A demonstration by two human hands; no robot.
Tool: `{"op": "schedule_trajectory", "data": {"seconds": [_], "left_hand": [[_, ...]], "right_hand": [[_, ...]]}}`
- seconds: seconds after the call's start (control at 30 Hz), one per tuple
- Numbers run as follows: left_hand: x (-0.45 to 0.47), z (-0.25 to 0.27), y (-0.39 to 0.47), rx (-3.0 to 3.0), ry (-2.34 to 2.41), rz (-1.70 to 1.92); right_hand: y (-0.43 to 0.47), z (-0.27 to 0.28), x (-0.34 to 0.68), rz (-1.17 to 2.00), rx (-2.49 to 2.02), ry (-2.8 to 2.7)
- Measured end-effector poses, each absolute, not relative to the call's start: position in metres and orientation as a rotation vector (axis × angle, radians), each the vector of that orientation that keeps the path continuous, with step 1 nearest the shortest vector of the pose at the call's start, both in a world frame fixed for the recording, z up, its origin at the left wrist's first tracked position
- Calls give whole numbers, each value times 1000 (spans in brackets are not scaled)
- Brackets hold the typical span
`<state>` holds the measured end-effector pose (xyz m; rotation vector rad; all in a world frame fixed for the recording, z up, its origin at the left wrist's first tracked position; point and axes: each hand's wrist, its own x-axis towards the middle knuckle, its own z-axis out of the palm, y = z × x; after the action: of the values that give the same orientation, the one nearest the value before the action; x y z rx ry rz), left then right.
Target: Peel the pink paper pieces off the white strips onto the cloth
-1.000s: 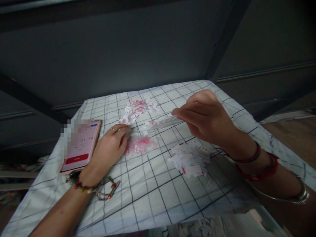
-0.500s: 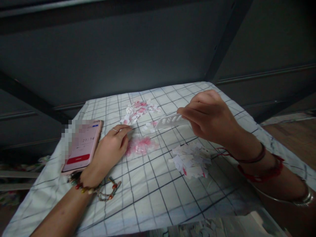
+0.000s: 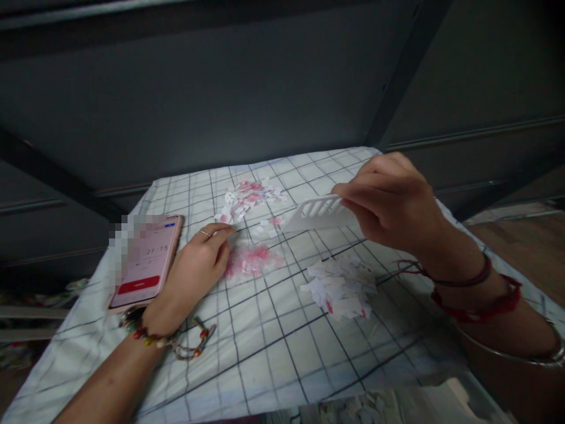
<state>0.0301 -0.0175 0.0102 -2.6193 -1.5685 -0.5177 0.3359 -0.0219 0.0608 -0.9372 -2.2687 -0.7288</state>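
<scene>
White plastic, slotted along one edge like a wide comb: this flat strip point(image 3: 318, 213) is pinched in my right hand point(image 3: 392, 203), thumb and fingers closed on its near end, so it juts out to my left, held above the table and clear of it. My right wrist carries red cord bracelets point(image 3: 472, 294) and a metal bangle point(image 3: 521, 353).

My left hand point(image 3: 194, 274) lies on the checked cloth point(image 3: 265, 347) with its fingers loosely curled and its fingertips point(image 3: 225, 231) pressed to the cloth; I cannot tell whether anything small sits under them. There is a ring on one finger and a beaded bracelet point(image 3: 176, 341) at the wrist.

Just to the right of my left hand, touching its fingers, is a small pile of pink scraps point(image 3: 253, 260). Beyond my left fingertips, farther from me, lies a scatter of pink and white bits point(image 3: 249, 197), and a few loose bits point(image 3: 267, 227) sit beneath the strip's free end. Below my right hand, nearer to me, is a heap of white paper pieces point(image 3: 342, 288).

A pink phone point(image 3: 145, 262) lies face up against the outer side of my left hand, screen lit.
</scene>
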Motion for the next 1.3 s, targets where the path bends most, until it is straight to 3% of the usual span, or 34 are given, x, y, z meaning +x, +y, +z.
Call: {"op": "schedule_trajectory", "data": {"seconds": [0.4, 0.63, 0.97, 1.13, 1.3], "left_hand": [[28, 11, -19, -2626, -1591, -504], [32, 14, -20, -2629, -1612, -468], [30, 13, -20, -2634, -1589, -501], [28, 11, -19, -2617, -1609, -508], [26, 10, -20, -2614, -1614, -513]], "right_hand": [[-24, 66, 347, -668, -839, -2246], [-20, 63, 335, -783, -717, -2298], [-21, 64, 344, -660, -725, -2272], [-24, 69, 350, -379, -796, -2336], [-25, 72, 359, -301, -826, -2312]]}}
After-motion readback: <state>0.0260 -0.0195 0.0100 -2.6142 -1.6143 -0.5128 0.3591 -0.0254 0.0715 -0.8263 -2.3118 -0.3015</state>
